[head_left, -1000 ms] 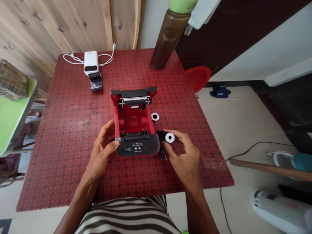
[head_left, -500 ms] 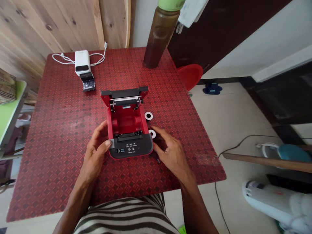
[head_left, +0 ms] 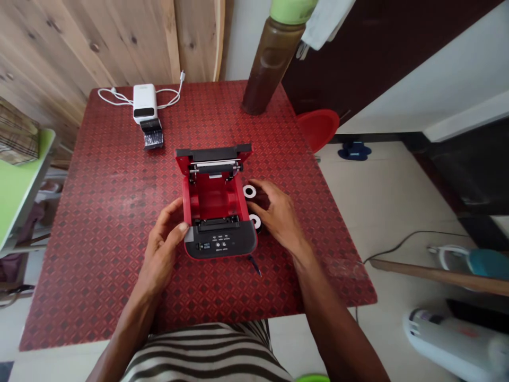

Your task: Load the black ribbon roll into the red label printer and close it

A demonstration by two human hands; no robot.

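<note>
The far roll [head_left: 249, 197] sat just beside the right wall of the printer [head_left: 217, 204], toward its back. Its ring-shaped end was turned up to the view, so its axis seemed to stand roughly upright, though how deep the roll ran was hidden. The right hand [head_left: 278, 212] was plainly the nearer one — its index finger and thumb were set narrowly on either side of the roll, but whether they pinched it could not be told. From that hand the roll lay leftward, against the printer's side; from the left hand [head_left: 161, 246] it lay across the printer, to the right and farther back.

The printer itself stood open between the hands, its long axis running away from the person, with its button panel [head_left: 220, 244] at the front and its lid [head_left: 214, 155] raised behind. The left hand held its left front corner, thumb on top, fingers along the side. The near roll [head_left: 259, 222] stood at the printer's right, closer to its front. Beyond the printer were a white box [head_left: 145, 98] to the left — and a tall bottle [head_left: 268, 66] to the right.
</note>
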